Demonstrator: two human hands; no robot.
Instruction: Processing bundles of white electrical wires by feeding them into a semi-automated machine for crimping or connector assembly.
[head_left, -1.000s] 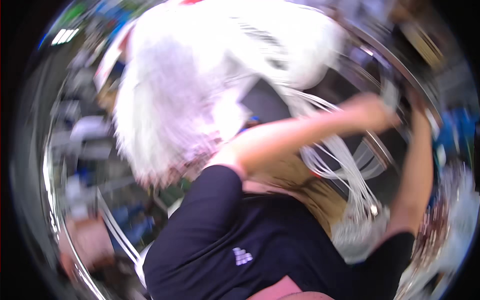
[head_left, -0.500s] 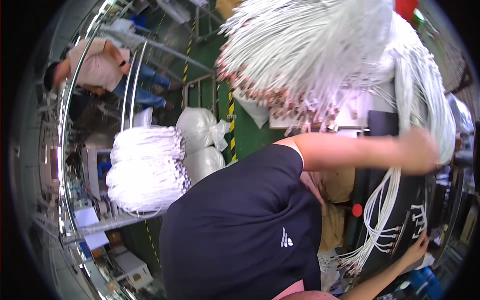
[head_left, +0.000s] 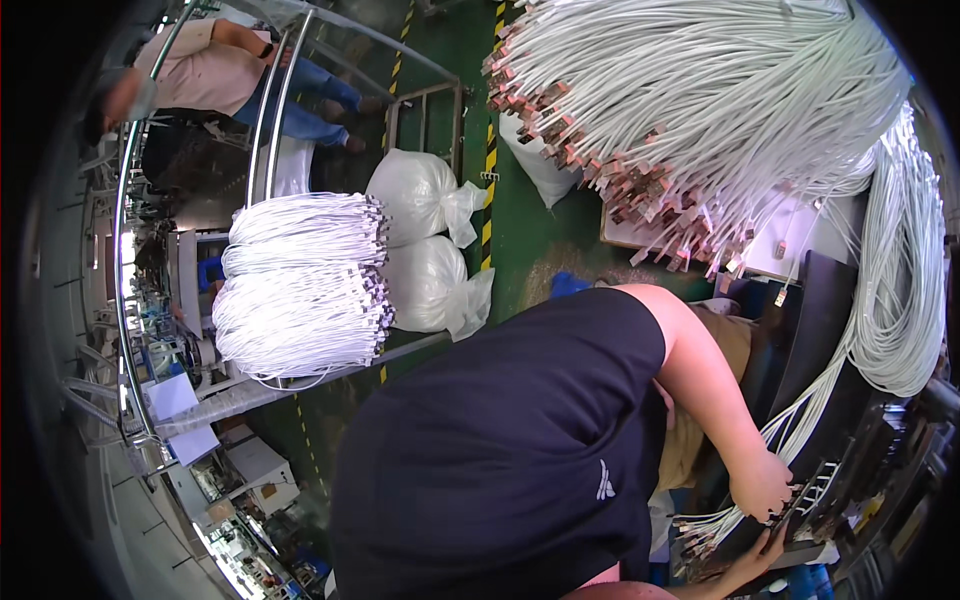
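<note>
My left hand (head_left: 762,487) is low over the dark bench, fingers bent together at the ends of several white cables (head_left: 800,412). What it pinches is hidden. Close below, my right hand (head_left: 758,560) reaches in from the lower edge, fingertips against a narrow dark strip (head_left: 776,525). Beside the hands lies a row of small pale metal pieces (head_left: 820,487). More cable ends with copper-coloured tips (head_left: 700,535) fan out left of my hands. A looped hank of white cables (head_left: 897,300) hangs over the bench above them.
A large heap of white cables with metal connectors (head_left: 690,120) lies on a pale board at the top. Left, two cable bundles (head_left: 300,290) rest on a metal-railed cart beside filled plastic sacks (head_left: 425,200). A person in a light shirt (head_left: 210,70) stands beyond the rails.
My left hand has come down from the hanging cables to the bench beside my right hand. The right hand is now lower and left in view. The whole view has shifted.
</note>
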